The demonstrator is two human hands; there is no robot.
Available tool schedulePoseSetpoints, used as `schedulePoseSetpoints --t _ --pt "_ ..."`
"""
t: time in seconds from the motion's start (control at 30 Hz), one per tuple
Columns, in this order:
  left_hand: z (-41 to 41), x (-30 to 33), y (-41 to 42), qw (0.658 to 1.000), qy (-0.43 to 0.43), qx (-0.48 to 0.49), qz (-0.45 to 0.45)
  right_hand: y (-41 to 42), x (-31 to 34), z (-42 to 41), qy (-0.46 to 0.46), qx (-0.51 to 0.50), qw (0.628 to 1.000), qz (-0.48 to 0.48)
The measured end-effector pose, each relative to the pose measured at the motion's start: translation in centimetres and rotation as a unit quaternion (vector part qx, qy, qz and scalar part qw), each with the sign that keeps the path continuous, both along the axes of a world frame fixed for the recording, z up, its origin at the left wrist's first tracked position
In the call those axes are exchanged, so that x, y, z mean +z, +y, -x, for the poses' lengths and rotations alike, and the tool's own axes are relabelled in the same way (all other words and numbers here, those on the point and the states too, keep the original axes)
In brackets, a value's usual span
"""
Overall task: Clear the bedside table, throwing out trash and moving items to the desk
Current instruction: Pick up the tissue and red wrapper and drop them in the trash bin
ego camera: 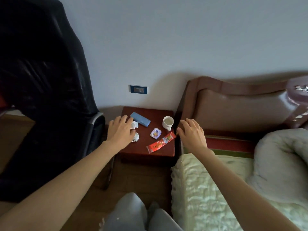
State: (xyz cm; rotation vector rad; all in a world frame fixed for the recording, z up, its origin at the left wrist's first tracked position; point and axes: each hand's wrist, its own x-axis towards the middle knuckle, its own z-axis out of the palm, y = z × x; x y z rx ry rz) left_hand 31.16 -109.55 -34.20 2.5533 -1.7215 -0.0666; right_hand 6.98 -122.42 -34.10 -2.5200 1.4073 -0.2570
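Observation:
The dark red bedside table (160, 151) stands between a chair and the bed. On it lie a blue flat case (140, 119), a white cup (168, 122), a small white and purple packet (155, 133), a long red wrapper (160, 142) and two crumpled white scraps (134, 125) (136, 137). My left hand (120, 130) hovers over the table's left side, fingers spread, its tips at the white scraps. Spread over the table's right edge beside the cup, my right hand (191, 133) holds nothing.
A black office chair (43, 90) fills the left. The bed with a brown headboard (233, 104), a pale quilt (208, 189) and a grey pillow (281, 160) lies right. A wall socket (138, 89) sits above the table. My knees (133, 214) show at the bottom.

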Motion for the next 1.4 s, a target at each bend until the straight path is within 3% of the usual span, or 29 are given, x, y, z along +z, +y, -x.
schedulePoseSetpoints --t 0.53,0.83,1.2,1.4 --pt "-12.1 -11.5 -8.5 0.990 0.080 -0.054 -0.106 -4.4 -12.3 -11.5 0.002 -0.100 0.991 -0.090" --pt "-14.4 -19.5 -12.8 0.972 0.132 -0.080 -0.175 -3.7 -20.3 -14.6 0.022 -0.175 0.975 -0.138" --pt "-16.0 -31.4 -17.0 0.969 0.168 -0.021 -0.179 -3.7 -31.3 -14.7 0.022 -0.256 0.952 -0.166" --pt "-15.6 -36.1 -18.1 0.972 0.193 -0.001 -0.132 -3.4 -35.2 -15.1 0.022 -0.239 0.957 -0.163"
